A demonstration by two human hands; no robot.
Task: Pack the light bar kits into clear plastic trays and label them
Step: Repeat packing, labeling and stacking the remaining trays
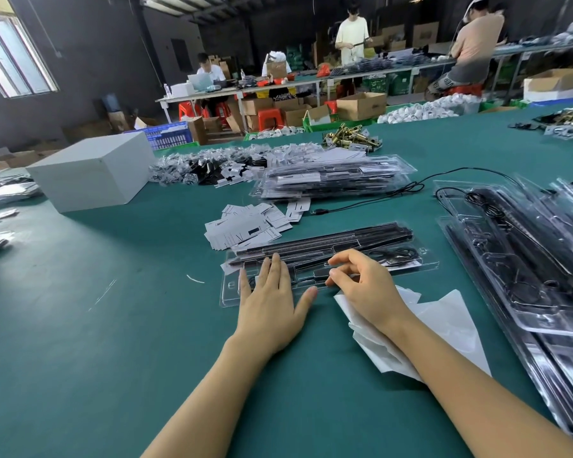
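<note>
Left hand: flat, pressing clear plastic tray.
Right hand: fingers curled, pinching tray edge.
Risk: uneven pressure pops the light bar loose.

White box, brass hardware

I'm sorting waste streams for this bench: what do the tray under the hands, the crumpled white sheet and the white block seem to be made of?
Tray: thin clear glossy plastic; the table shows through.
White sheet: probably thin plastic film or soft foam wrap; translucent, creased.
White block: matte, plain; foam or cardboard, cannot tell.
</note>
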